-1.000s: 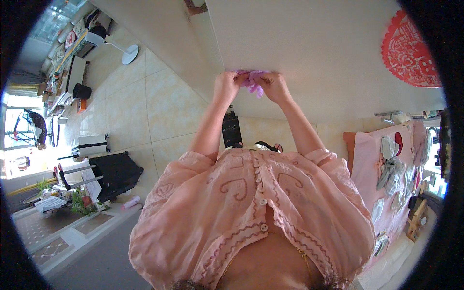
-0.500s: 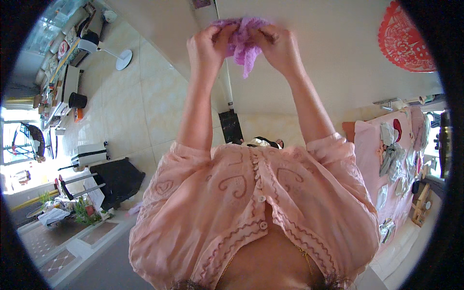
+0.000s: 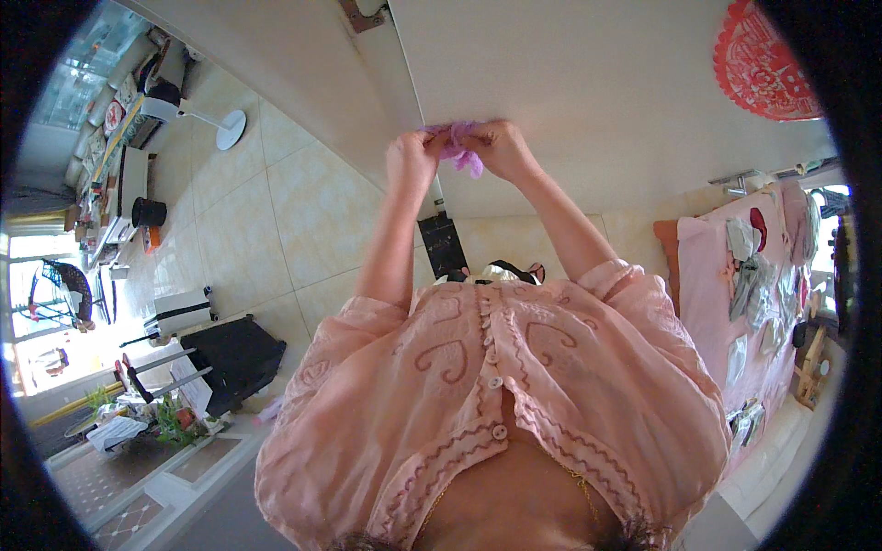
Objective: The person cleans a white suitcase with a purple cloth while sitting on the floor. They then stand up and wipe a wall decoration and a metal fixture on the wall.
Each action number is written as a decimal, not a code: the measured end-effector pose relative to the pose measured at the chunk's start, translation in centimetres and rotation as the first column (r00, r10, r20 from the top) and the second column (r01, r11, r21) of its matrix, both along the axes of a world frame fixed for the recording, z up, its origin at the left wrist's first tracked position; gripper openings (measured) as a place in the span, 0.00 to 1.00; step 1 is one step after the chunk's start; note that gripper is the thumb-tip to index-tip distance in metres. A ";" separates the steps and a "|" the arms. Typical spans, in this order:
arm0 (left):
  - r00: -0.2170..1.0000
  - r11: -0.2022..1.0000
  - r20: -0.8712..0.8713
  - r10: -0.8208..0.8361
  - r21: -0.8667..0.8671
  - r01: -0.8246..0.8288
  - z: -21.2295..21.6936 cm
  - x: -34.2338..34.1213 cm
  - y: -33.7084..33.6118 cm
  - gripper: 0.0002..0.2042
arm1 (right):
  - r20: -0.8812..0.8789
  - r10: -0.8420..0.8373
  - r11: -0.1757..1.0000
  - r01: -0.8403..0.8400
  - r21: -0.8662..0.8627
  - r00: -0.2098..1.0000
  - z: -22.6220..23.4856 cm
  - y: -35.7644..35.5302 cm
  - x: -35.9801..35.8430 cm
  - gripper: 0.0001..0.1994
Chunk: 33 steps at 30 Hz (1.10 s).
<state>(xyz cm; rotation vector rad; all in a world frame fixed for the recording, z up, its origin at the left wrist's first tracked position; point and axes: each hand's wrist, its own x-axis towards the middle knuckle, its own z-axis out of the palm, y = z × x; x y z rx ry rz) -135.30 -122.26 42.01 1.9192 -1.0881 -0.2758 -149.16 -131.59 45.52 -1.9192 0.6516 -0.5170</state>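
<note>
A fuzzy light purple cloth is bunched up between my two hands, its short end hanging down on the right. My left hand is closed on the cloth's left side, next to the narrow gap along the edge of a pale door. My right hand grips the cloth from the other side with bent fingers. Both arms reach forward, the hands close together in front of the door. Whether the cloth touches the door I cannot tell.
A metal hinge sits above the hands. A red round paper cut-out is on the door at right, near a handle. Clothes lie on a pink-covered bed. Left stand a black treadmill and a white lamp base.
Both hands have come lower and closer to me with the purple cloth, and nearer to each other. The cloth is bunched smaller, and its hanging end looks shorter.
</note>
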 end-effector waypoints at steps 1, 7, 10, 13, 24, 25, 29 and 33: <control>0.999 0.999 0.046 -0.013 0.045 0.011 -0.8 -0.4 -0.4 0.09 | 0.010 -0.002 1.000 0.002 -0.001 1.000 -1.4 -0.3 -0.3 0.06; 0.996 0.995 -0.081 -0.032 -0.100 0.024 -7.7 1.4 -1.4 0.09 | 0.147 0.043 0.991 -0.060 0.119 0.988 -5.7 -0.9 0.7 0.07; 0.990 0.958 -0.125 -0.072 -0.285 0.034 -2.9 -0.2 -2.6 0.08 | 0.060 -0.084 0.950 0.098 -0.298 0.995 -0.5 -0.8 -0.7 0.07; 0.997 0.932 0.022 -0.076 -0.353 0.079 7.7 -3.4 -2.6 0.07 | 0.140 -0.223 0.929 0.254 -0.271 0.965 5.4 -1.0 -3.0 0.06; 0.964 0.965 0.039 -0.261 -0.011 0.262 4.6 -5.6 -5.3 0.12 | 0.106 -0.232 0.966 0.242 -0.090 0.967 0.9 -4.2 -7.3 0.05; 0.961 0.960 0.045 -0.273 0.079 0.269 4.0 -5.9 -5.5 0.13 | 0.116 -0.219 0.969 0.229 -0.087 0.969 -0.4 -4.5 -7.6 0.05; 0.949 0.953 0.107 -0.297 0.091 0.288 0.8 -7.3 -6.4 0.15 | 0.102 -0.169 0.982 0.177 -0.067 0.980 -4.4 -5.5 -8.7 0.07; 0.900 0.937 0.278 -0.336 0.191 0.291 -1.3 -8.3 -7.0 0.13 | -0.044 -0.144 0.975 0.134 -0.178 0.989 -7.0 -6.5 -10.0 0.08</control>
